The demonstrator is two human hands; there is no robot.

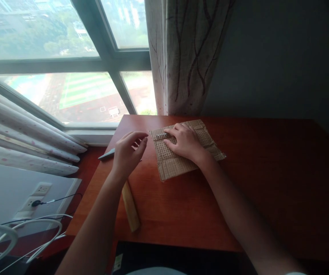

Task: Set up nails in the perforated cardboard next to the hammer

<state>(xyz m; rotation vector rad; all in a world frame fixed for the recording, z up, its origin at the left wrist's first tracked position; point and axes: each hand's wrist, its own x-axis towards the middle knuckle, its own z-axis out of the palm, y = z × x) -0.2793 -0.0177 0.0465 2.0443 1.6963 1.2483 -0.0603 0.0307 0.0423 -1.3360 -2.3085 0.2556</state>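
With the right hand (185,141), rests loosely spread fingers palm down on the perforated cardboard (166,151), nothing visibly gripped. Sets the index tip right beside one end of a short row of metallic pins (161,135), with the thumb a little closer to the near edge of the surface (181,214). With the left hand (126,154), holds bent fingers just beside the cardboard's far-left corner, thumb and index tips close together; impossible to tell of any small thing pinched there. From the left fingertips, finds the pins a little to the right, in a row roughly along the surface's far edge, and nearer the right hand than the left. As for the cardboard, lies askew close to the far edge, right of the surface's far-left corner, about as deep as wide, so without a clear long axis. Hides many holes under the right palm, the main obstruction there. Below the left wrist, slants a wooden handle (130,208) toward the near edge. Left of the left hand, shows a grey tapered piece (106,155) at the surface's left edge; perhaps belongs with the handle, but hidden at any join. Farther out, beyond the far edge, hangs a patterned curtain (187,57).
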